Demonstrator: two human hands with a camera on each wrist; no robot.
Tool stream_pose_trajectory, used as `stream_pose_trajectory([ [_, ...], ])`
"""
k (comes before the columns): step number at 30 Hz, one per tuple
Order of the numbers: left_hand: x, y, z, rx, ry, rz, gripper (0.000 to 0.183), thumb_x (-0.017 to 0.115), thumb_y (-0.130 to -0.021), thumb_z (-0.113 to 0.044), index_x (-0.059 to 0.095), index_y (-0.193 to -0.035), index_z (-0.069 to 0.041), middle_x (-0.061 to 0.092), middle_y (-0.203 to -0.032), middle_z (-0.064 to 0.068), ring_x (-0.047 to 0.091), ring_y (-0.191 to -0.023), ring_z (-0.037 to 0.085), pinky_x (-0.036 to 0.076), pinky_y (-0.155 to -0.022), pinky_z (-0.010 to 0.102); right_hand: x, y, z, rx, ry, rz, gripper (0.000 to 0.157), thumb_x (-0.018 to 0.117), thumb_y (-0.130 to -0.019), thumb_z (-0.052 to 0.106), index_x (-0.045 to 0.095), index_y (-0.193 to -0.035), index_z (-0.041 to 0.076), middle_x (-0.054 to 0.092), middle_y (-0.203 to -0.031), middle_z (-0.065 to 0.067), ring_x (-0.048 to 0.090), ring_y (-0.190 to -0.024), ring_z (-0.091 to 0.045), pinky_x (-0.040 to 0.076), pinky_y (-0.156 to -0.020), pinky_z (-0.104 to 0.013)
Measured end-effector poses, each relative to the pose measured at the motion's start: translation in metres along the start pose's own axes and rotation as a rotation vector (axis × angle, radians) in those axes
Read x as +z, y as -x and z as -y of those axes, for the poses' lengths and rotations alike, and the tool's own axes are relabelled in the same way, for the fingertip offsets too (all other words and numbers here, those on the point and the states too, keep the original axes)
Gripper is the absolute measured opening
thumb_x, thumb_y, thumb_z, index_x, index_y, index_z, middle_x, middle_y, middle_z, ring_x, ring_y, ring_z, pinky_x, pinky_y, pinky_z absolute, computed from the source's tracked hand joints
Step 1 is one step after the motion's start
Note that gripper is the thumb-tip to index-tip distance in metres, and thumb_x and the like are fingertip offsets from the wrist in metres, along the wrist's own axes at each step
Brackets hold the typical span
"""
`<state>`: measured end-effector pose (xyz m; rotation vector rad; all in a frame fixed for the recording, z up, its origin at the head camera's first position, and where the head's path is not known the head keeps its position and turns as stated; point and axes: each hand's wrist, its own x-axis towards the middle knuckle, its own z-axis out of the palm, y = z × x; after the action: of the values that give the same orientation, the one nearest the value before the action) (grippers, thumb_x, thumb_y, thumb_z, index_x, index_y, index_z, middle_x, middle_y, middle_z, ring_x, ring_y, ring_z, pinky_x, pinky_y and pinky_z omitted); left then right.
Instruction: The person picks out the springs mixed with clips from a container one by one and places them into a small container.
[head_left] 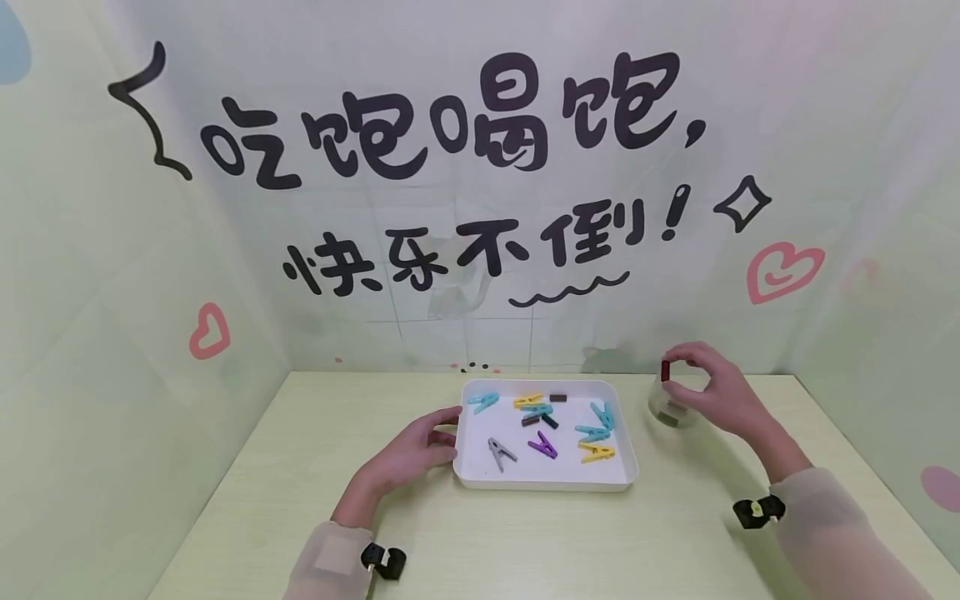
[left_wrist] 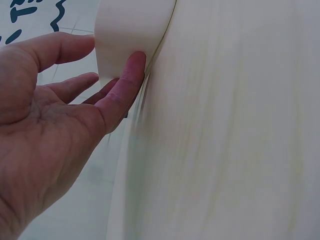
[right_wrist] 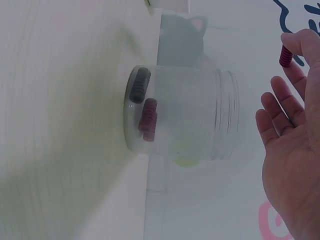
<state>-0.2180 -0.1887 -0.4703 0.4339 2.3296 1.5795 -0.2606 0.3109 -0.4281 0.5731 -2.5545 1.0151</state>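
Observation:
My right hand [head_left: 711, 385] pinches a small dark red ribbed cylinder [right_wrist: 286, 56] between thumb and index finger, above the mouth of a clear jar [right_wrist: 187, 112]. The other fingers are spread loosely. Inside the jar, a dark grey ribbed cylinder [right_wrist: 140, 85] and reddish ones [right_wrist: 148, 120] lie at the bottom. My left hand [head_left: 412, 450] rests its fingertips against the left wall of a white tray [head_left: 543, 485], fingers loosely extended. Clothespins lie in the tray, among them grey [head_left: 497, 450], purple [head_left: 543, 447], yellow [head_left: 596, 452] and blue ones [head_left: 592, 433], with dark cylinders [head_left: 550, 422] between them.
The tray and jar stand on a pale wooden table [head_left: 525, 542], the jar to the tray's right. A printed curtain [head_left: 450, 208] with dark lettering hangs behind the table's back edge and along both sides.

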Motion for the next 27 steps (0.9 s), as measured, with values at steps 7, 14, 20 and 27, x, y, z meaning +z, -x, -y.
stream_pose_trajectory([
  [7, 0.000, 0.001, 0.000, -0.003, -0.004, -0.005, 0.066, 0.065, -0.101, 0.000, 0.039, -0.161, 0.002, 0.049, -0.156, 0.019, 0.059, -0.126, 0.033, 0.054, -0.101, 0.043, -0.007, 0.008, -0.012, 0.010, -0.006, -0.035, 0.033, 0.081, -0.094, 0.011, 0.070, -0.125, 0.006, 0.064, -0.128, -0.006, 0.054, -0.114, -0.007, 0.040, -0.096, -0.014],
  [14, 0.000, 0.001, 0.000, 0.004, -0.007, -0.003, 0.066, 0.065, -0.101, 0.000, 0.038, -0.161, 0.002, 0.048, -0.156, 0.019, 0.059, -0.126, 0.033, 0.055, -0.101, 0.042, -0.009, 0.015, -0.021, 0.055, -0.008, -0.048, 0.030, 0.080, -0.096, 0.011, 0.070, -0.124, 0.006, 0.062, -0.128, -0.011, 0.056, -0.118, -0.030, 0.043, -0.094, -0.023],
  [20, 0.000, 0.001, 0.000, 0.008, -0.012, -0.004, 0.066, 0.065, -0.101, 0.000, 0.038, -0.161, 0.003, 0.049, -0.156, 0.020, 0.059, -0.126, 0.034, 0.055, -0.102, 0.043, -0.009, 0.017, -0.028, 0.092, -0.009, -0.053, 0.034, 0.079, -0.097, 0.012, 0.067, -0.127, 0.003, 0.061, -0.128, -0.016, 0.056, -0.121, -0.036, 0.040, -0.096, -0.020],
  [27, 0.000, 0.001, 0.000, 0.004, -0.007, 0.001, 0.065, 0.065, -0.102, -0.001, 0.038, -0.162, 0.001, 0.048, -0.157, 0.019, 0.059, -0.126, 0.033, 0.054, -0.103, 0.044, -0.005, 0.016, -0.038, 0.116, -0.014, -0.066, 0.034, 0.078, -0.098, 0.013, 0.067, -0.127, 0.001, 0.062, -0.127, -0.016, 0.055, -0.119, -0.031, 0.043, -0.101, -0.031],
])
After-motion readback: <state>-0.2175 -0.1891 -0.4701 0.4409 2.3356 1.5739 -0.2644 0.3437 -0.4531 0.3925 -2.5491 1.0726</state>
